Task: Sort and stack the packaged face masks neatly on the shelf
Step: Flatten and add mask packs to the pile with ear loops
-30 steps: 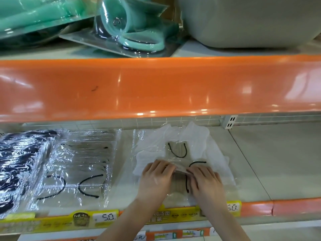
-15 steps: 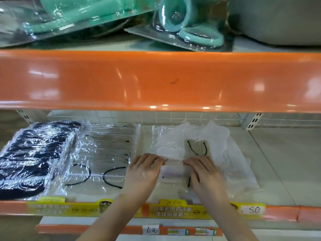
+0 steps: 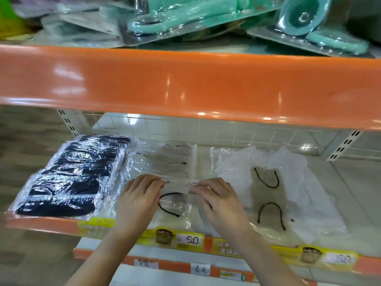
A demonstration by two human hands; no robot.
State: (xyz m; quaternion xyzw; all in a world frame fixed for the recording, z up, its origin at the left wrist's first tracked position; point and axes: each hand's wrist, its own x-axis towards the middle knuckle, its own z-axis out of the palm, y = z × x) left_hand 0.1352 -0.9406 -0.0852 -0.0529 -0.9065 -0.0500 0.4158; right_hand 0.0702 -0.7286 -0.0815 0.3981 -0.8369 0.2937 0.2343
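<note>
Centre of frame: left hand (image 3: 140, 195) and right hand (image 3: 218, 198), fingers curled, pinching clear mask packet (image 3: 177, 182) atop middle stack (image 3: 162, 162) on shelf (image 3: 350, 182). Left: black mask stack (image 3: 70, 178). Right: loose beige mask packet (image 3: 268, 195).

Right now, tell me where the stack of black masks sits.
In the head view, the stack of black masks lies at the lower shelf's left end, just left of the clear-wrapped pack under both hands.
</note>
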